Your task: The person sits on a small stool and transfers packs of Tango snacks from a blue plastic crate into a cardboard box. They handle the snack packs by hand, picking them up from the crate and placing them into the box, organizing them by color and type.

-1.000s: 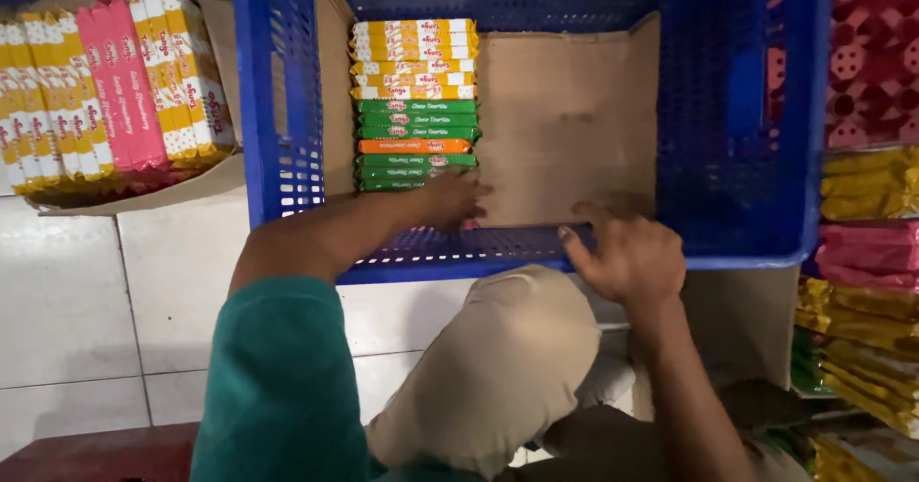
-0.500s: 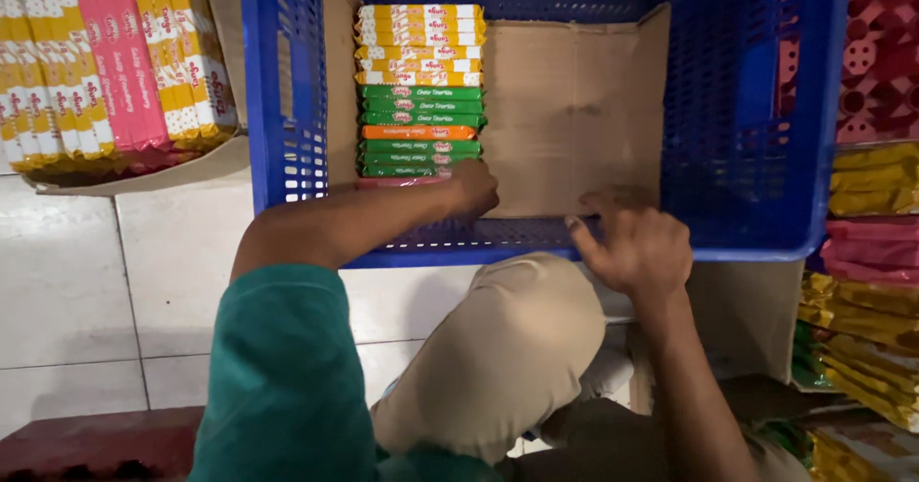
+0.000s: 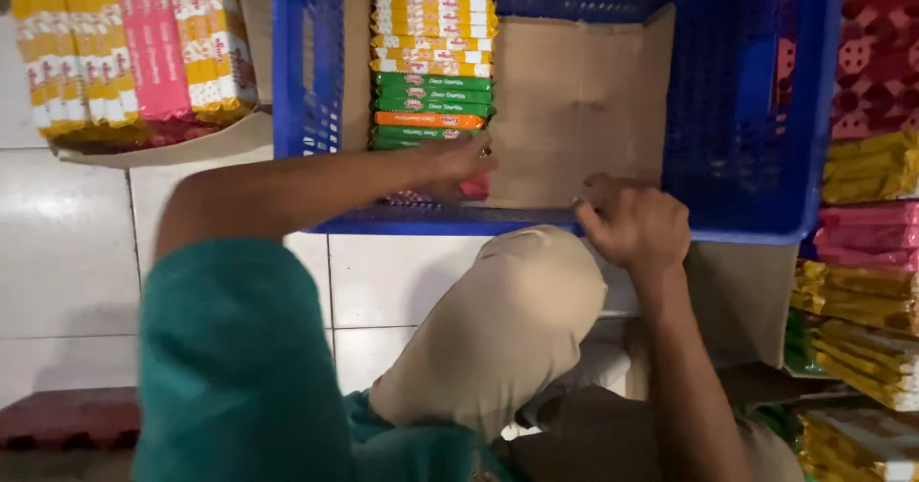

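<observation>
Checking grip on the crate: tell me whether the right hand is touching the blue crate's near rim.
Touching. The head view shows the right hand with its fingers curled over the blue crate at the near rim, no gap visible.

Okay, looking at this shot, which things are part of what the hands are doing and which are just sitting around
In hand:
left hand on a pink packet
stacked packets in the blue crate
cardboard lining
right hand on the crate's near rim

Lying about:
yellow and pink packs at left
packet piles at right
tiled floor
</observation>
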